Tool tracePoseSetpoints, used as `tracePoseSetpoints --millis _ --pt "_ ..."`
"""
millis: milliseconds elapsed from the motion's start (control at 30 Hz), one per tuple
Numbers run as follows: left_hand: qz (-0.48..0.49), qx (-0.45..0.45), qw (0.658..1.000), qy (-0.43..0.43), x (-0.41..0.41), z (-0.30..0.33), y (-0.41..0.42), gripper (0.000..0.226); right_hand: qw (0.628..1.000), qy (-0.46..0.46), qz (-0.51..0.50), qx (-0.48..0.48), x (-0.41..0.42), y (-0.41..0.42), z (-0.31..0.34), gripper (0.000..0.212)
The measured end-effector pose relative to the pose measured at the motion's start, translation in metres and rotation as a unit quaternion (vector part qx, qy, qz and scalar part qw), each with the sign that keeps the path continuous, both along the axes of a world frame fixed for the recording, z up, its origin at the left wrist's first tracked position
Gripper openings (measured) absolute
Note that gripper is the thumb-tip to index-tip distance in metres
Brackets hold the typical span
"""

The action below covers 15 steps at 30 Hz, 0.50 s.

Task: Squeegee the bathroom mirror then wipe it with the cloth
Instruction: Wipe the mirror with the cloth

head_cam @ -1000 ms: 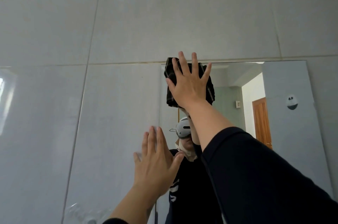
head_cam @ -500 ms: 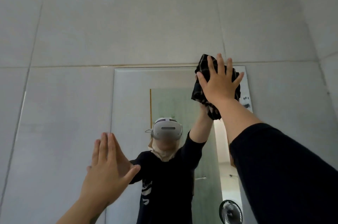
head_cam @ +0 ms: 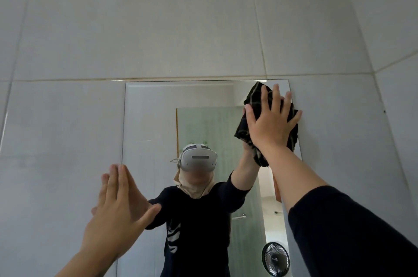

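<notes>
Tiled wall (head_cam: pixel 203 27) surrounds the mirror (head_cam: pixel 153 132). Right hand (head_cam: pixel 270 122), fingers splayed flat, presses the dark checked cloth (head_cam: pixel 253 98) onto the glass at the mirror's 1 o'clock corner. Left hand (head_cam: pixel 117 206), open and holding nothing, is flat at 8 o'clock on the mirror's edge.

Risks: the loosely pinned cloth could slip from under the palm; the bare left palm may smudge the glass.

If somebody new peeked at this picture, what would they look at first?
Probably the right hand pressing a dark checked cloth flat on the mirror's top right corner. Next, the left hand, open and flat at the mirror's lower left edge.
</notes>
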<state>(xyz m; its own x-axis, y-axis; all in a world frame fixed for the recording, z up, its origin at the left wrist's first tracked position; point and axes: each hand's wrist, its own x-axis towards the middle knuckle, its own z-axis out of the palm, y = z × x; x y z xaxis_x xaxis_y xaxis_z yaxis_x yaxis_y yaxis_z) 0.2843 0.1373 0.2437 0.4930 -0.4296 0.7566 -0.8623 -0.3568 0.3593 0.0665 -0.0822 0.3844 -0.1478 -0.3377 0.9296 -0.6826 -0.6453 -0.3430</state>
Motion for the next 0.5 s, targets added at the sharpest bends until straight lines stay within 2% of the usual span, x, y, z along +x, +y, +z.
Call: tracePoseSetpoints --millis 300,500 --pt "0.002 -0.001 1.000 -0.005 0.004 -0.002 0.000 0.117 0.993 0.089 0.024 -0.077 0.083 0.064 0.016 0.064" --pt "-0.005 -0.003 1.000 0.004 0.004 -0.001 0.001 0.115 0.970 0.181 0.043 -0.155 0.148 0.114 0.013 0.064"
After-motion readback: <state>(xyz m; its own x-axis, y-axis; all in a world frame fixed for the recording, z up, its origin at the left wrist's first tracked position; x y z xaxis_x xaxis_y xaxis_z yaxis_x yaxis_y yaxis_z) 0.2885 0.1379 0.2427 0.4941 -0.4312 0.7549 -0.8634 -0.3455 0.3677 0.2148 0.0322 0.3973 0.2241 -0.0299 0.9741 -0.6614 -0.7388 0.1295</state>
